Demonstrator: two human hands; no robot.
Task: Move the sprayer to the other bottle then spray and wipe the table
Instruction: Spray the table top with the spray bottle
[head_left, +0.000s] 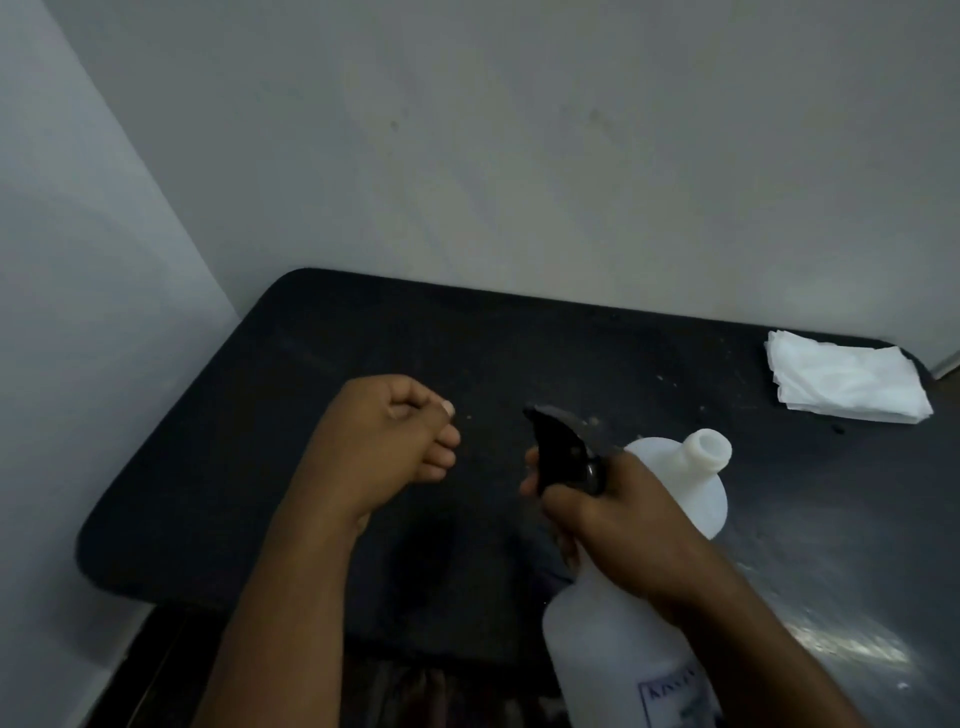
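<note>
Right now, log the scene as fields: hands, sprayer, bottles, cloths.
left hand: curled, holding nothing, above the table
right hand: grips the sprayer at the near bottle's neck
sprayer: black, atop the near bottle
far bottle: upright, uncapped, behind the right hand
cloths: white stack, table's far right corner

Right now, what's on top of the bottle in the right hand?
A black sprayer tops the bottle. The right hand wraps its neck, so the screw joint is hidden.
</note>
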